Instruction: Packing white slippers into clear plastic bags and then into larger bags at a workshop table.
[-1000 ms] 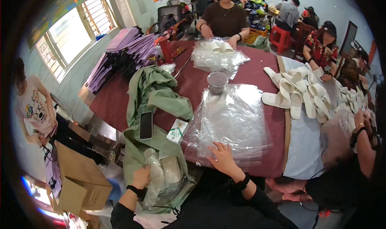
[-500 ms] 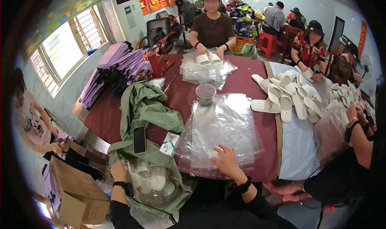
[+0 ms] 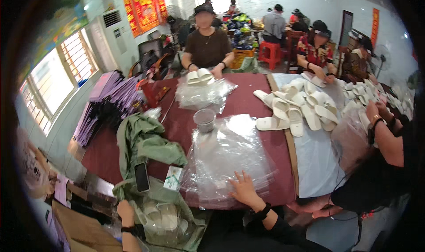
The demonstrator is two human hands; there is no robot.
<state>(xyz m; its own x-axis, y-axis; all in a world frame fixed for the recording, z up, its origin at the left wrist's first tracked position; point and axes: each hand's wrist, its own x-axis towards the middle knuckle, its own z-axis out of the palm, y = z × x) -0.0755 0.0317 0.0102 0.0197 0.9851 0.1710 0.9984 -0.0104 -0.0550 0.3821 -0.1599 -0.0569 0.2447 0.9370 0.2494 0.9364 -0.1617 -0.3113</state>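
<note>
My right hand (image 3: 242, 191) lies flat with fingers spread on a stack of clear plastic bags (image 3: 230, 157) near the front edge of the dark red table (image 3: 248, 103). My left hand (image 3: 126, 211) is low at the front left, gripping the edge of a clear bag of white slippers (image 3: 164, 216) that sits in the mouth of a green sack (image 3: 146, 141). A black phone (image 3: 141, 176) and a small green-and-white carton (image 3: 172, 178) rest on the sack beside the bags.
A plastic cup (image 3: 205, 119) stands mid-table. Loose white slippers (image 3: 294, 110) lie at the right. A person across the table holds a white pair (image 3: 199, 76) over more bags. Purple flat stacks (image 3: 104, 103) line the left; a cardboard box (image 3: 77, 227) sits below. A co-worker's arm (image 3: 385, 132) is at right.
The view has tilted and dropped closer to the table. My left hand has slid lower along the bag of slippers; my right hand stays on the plastic bags.
</note>
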